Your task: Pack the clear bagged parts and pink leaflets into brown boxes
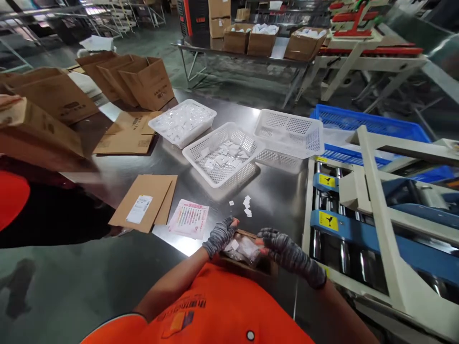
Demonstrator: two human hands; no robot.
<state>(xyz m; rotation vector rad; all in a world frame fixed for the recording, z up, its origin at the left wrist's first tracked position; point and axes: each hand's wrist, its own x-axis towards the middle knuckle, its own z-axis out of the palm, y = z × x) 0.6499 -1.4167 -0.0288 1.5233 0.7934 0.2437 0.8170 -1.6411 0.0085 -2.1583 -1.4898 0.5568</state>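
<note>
An open cardboard box [269, 267] stands against my body at the table's front edge. Clear plastic packets [245, 248] with white labels lie inside it. My left hand [219, 236], in a grey fingerless glove, is closed on the box's left side near the far rim. On the other side, my right hand [285, 248], gloved alike, has its fingers stretched over the right part of the box by the packets; whether it touches them is unclear. Beyond the box lie torn white paper bits [247, 205]. A pink printed sheet [189, 219] lies left of my left hand.
A perforated white basket [201, 167] holds small labelled packets; a fuller white basket [195, 131] and another white basket [290, 122] stand behind. A labelled flat carton [143, 203] lies left, near another person's arm [68, 210]. A roller conveyor machine [344, 224] borders the right.
</note>
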